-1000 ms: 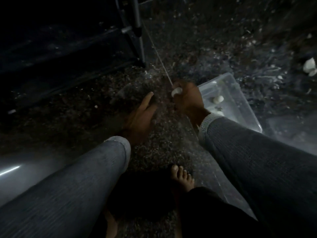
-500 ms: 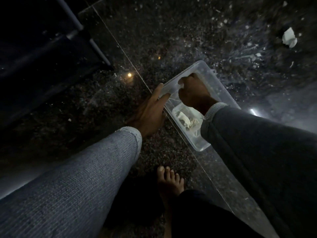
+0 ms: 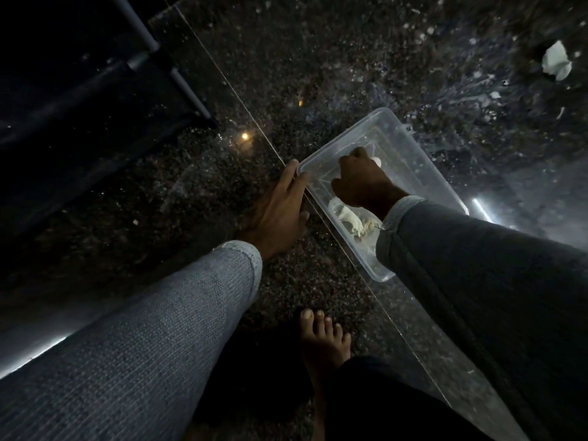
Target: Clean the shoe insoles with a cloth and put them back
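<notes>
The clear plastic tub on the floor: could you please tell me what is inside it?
Inside the tub is the right hand, curled round a small white object, and a crumpled pale cloth near the wrist. The hand and sleeve cover whatever lies beneath them.

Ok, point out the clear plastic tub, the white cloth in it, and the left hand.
clear plastic tub (image 3: pixel 426 160): head view, far long rim.
white cloth (image 3: pixel 348 218): head view, crumpled middle.
left hand (image 3: pixel 280 211): head view, back of hand.

Clear plastic tub (image 3: pixel 423 160) on black speckled floor (image 3: pixel 318 74) — grey ribbed sleeves (image 3: pixel 159 329).
</notes>
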`<state>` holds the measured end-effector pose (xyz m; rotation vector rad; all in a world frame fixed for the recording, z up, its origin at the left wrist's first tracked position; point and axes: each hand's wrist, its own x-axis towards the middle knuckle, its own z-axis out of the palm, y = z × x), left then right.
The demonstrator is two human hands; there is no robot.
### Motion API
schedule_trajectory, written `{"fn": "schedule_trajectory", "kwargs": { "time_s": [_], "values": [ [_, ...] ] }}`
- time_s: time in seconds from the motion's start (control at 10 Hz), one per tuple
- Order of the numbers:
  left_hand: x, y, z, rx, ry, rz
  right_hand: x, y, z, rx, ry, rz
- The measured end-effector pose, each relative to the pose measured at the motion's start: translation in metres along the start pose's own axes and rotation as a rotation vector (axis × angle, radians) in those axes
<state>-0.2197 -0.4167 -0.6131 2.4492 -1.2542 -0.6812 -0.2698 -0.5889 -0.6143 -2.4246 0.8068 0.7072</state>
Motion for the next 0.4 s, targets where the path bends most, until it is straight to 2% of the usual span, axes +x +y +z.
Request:
{"fn": "schedule_trajectory", "kwargs": {
  "time_s": [0.2, 0.4],
  "values": [
    [-0.004, -0.004, -0.001, -0.011, -0.039, -0.027, 0.000, 0.000, 0.004, 0.004, -0.004, -0.002],
    [-0.014, -0.004, -0.016, -0.004, -0.018, -0.063, -0.008, -0.009, -0.002, 0.027, 0.104, -0.019]
  ]
}}
